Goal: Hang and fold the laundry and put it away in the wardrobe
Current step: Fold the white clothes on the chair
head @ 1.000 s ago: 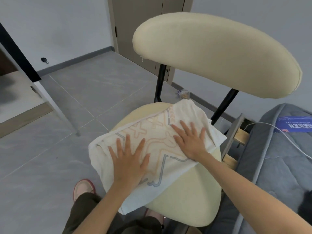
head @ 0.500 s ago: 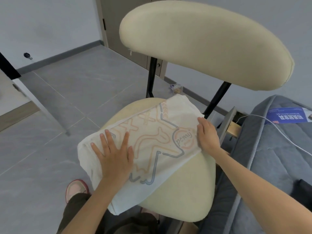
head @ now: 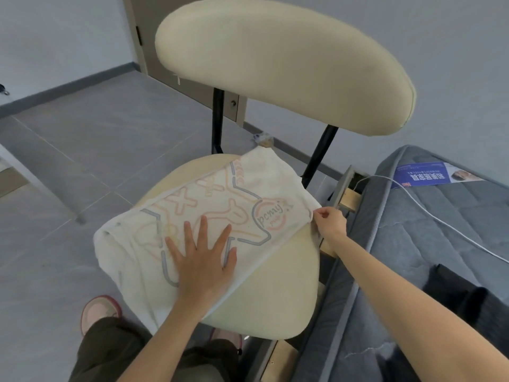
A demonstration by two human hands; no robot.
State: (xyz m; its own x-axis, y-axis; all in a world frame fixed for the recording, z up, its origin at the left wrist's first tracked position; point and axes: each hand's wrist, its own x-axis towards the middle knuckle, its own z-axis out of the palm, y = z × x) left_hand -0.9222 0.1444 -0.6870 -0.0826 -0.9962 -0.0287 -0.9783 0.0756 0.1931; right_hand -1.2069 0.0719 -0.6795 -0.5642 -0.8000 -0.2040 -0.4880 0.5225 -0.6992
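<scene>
A soft white shirt (head: pixel 220 216) lies folded on the round, smooth chair (head: pixel 281 293) seat. The left hand (head: pixel 202 260) presses flat, fingers spread. The right hand (head: pixel 329 220) fingers pinch its corner.

White printed shirt (head: pixel 220 216), folded flat, lying across chair seat (head: pixel 275 285).

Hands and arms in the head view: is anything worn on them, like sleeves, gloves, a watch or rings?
Nothing worn shows. The left hand and right hand are bare, with no gloves, and no rings or watch are visible. Both forearms are uncovered right to the bottom edge of the picture, so no sleeve appears. Fingernails look short and unpainted.
</scene>
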